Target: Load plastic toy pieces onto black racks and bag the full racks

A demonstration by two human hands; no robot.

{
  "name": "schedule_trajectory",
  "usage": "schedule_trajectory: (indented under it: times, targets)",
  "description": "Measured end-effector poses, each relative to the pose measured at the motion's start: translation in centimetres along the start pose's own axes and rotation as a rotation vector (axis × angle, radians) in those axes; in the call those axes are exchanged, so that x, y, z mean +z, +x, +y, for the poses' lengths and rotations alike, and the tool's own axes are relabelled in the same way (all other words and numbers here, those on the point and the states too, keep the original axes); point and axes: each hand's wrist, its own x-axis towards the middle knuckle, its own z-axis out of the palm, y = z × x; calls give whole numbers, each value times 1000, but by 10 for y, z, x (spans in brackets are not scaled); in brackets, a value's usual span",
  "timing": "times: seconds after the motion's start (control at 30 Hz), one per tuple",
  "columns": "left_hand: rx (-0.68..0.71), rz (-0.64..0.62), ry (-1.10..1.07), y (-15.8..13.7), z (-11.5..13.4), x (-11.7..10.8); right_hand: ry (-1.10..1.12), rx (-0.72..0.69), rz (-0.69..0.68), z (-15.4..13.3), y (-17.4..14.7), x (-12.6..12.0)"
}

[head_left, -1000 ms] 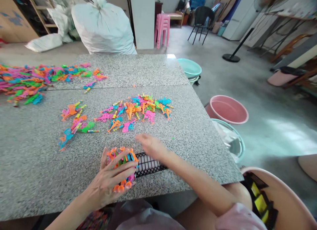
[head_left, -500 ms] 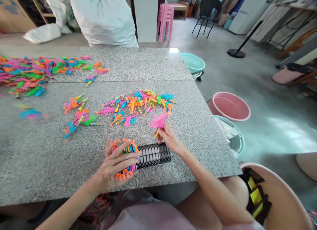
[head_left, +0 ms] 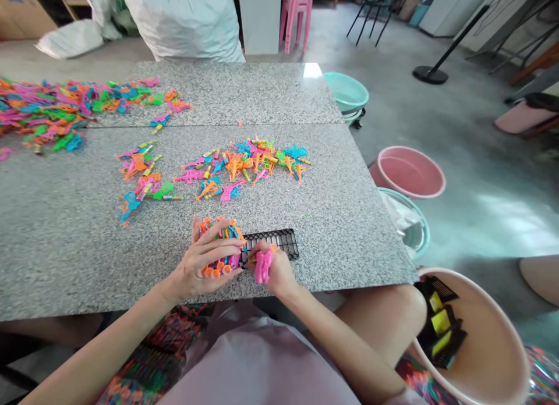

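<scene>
My left hand [head_left: 196,269] curves over a tight bunch of colourful plastic toy guns [head_left: 218,230] with orange ends, its fingers lying across them. The bunch stands in the left part of a black lattice tray [head_left: 287,242]. My right hand [head_left: 280,272] pinches a pink toy gun [head_left: 262,269], held upright over the tray beside the bunch. A yellow tip of that toy shows near the fingertips; its lower end is partly hidden by my fingers. Behind both hands lies a loose pile of toy guns [head_left: 236,165].
A smaller toy group [head_left: 143,181] lies left, and a large heap [head_left: 56,105] at the far left. Right of the granite table [head_left: 345,219] stand a pink tub [head_left: 410,172], a teal basin [head_left: 347,91] and a peach tub [head_left: 493,335] holding black trays with yellow cards.
My right hand has brought the pink toy gun down and left from the pile to the tray, turning it upright. My left hand stays on the bunch. The view has tilted downward.
</scene>
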Motion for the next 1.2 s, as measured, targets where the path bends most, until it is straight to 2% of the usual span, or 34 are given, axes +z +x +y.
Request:
schedule_trajectory:
  times: [0.07,0.17,0.27,0.33,0.4,0.47,0.53,0.6,0.67,0.73,0.97,1.2]
  targets:
    - [17,8,-9,1,0,0,2,-29,-6,-1,2,5]
    - [21,15,-11,1,0,0,103,-12,18,-2,2,-6]
    - [24,4,-14,0,1,2,162,78,60,-2,-3,-24]
    - [18,-7,-11,-1,1,3,225,185,26,-2,-9,-30]
    - [9,-11,-6,-2,1,4,325,263,-38,-3,-15,-24]
    - [3,-13,-12,-2,1,5,360,288,-35,-3,-18,-11]
    - [5,-9,-27,-2,1,6,236,278,39,-3,-17,5]
    - [19,-3,-28,-2,0,6,-7,249,80,-2,-14,17]
    - [39,1,-19,-2,-1,5,-227,198,60,-2,-12,23]
    - [45,-6,-10,-2,-1,5,-345,160,25,-5,-11,22]
    - [30,63,14,0,0,8,-464,164,23,-21,-7,9]
    - [-30,67,25,7,6,10,-490,111,-181,-34,-1,2]
